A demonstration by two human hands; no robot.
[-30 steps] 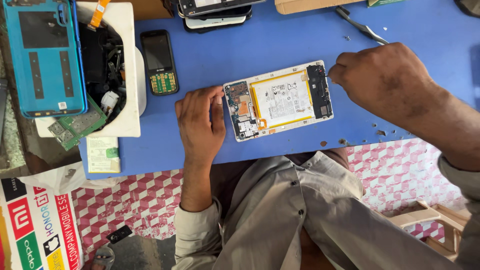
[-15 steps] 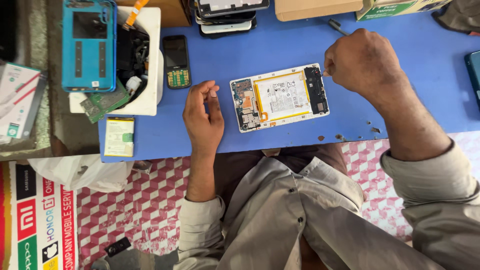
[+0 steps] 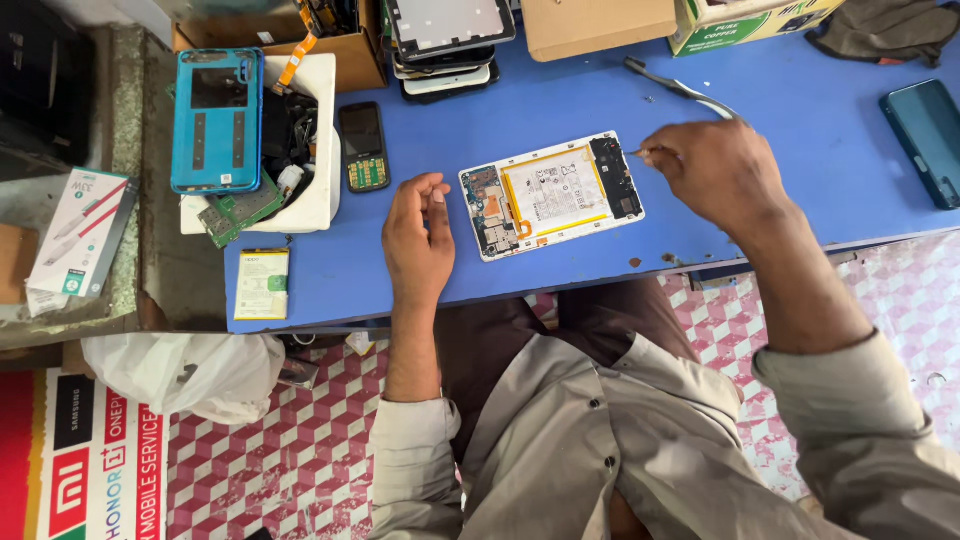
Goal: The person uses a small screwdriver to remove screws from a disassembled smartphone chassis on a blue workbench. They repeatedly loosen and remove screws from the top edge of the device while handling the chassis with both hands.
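An opened device point(image 3: 552, 195) lies on the blue table point(image 3: 800, 150) with its back off, showing a white battery with yellow edging and dark circuit boards at both ends. My left hand point(image 3: 418, 240) rests on the table just left of the device, fingers curled in, apart from it. My right hand point(image 3: 715, 170) hovers at the device's right end, thumb and finger pinched on a small thin piece point(image 3: 640, 152) whose tip sticks out toward the device. What that piece is I cannot make out.
A white tray point(image 3: 320, 200) holds a blue back cover point(image 3: 215, 120) and loose boards. Nearby lie a keypad phone point(image 3: 362, 145), a loose battery point(image 3: 262, 283), stacked tablets point(image 3: 445, 40), tweezers point(image 3: 685, 92), cardboard boxes point(image 3: 598, 25) and a teal phone point(image 3: 925, 140).
My left hand came off the device's left end and curled up beside it. My right hand lifted from the device's right end and now pinches a small piece there.
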